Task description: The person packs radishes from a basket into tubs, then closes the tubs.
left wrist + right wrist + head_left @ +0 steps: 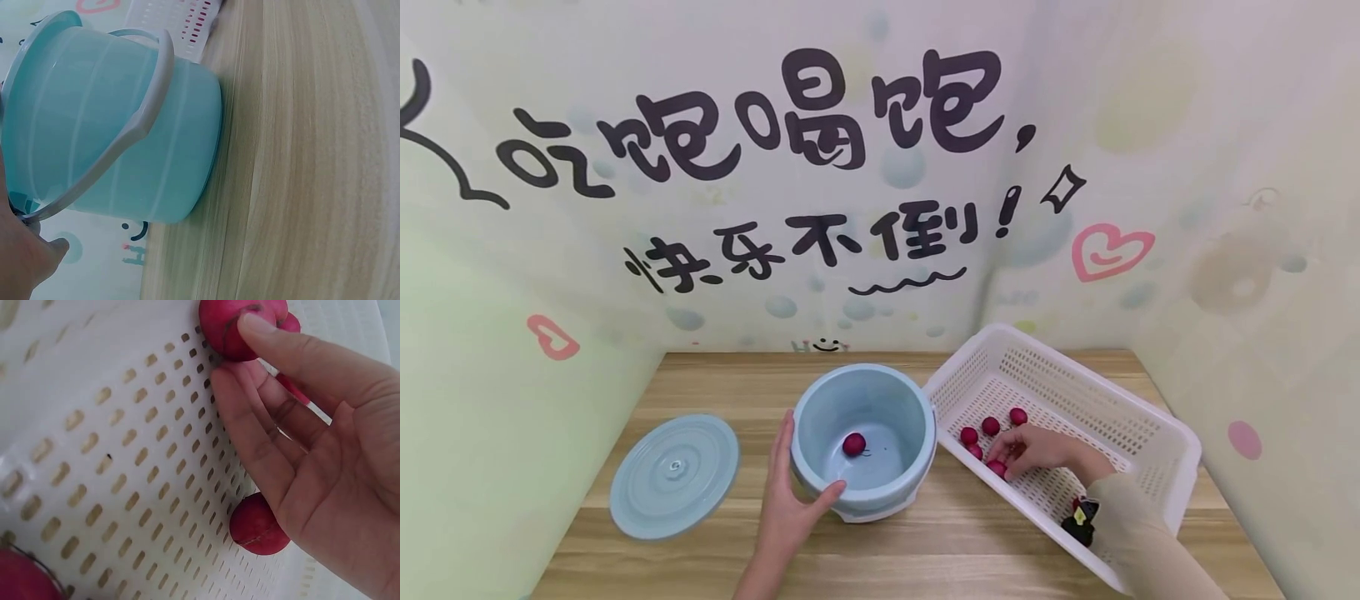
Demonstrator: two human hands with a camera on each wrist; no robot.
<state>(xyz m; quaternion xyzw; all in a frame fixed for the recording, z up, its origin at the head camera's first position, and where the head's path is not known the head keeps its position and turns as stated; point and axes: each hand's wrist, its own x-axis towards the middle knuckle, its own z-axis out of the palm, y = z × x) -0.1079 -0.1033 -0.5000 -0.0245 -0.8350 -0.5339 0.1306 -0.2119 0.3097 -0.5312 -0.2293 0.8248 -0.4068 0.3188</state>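
Observation:
My left hand point(786, 508) grips the near left side of a light blue bucket point(808, 479), its thumb at the front rim. Inside the bucket lies one red radish point(853, 444). The bucket's pale carrying handle point(140, 122) hangs down its side in the left wrist view. Over in a white perforated basket point(1150, 425), my right hand point(1037, 450) pinches a radish point(228, 328) between thumb and fingers. Several other radishes lie around it, among them one radish point(259, 525) below the fingers in the right wrist view.
A round light blue lid point(673, 475) lies on the wooden table point(955, 542) to the left of the bucket. Close to the right sleeve is a small black thing point(1078, 527) with a yellow mark. Behind the table rises a printed wall point(737, 317).

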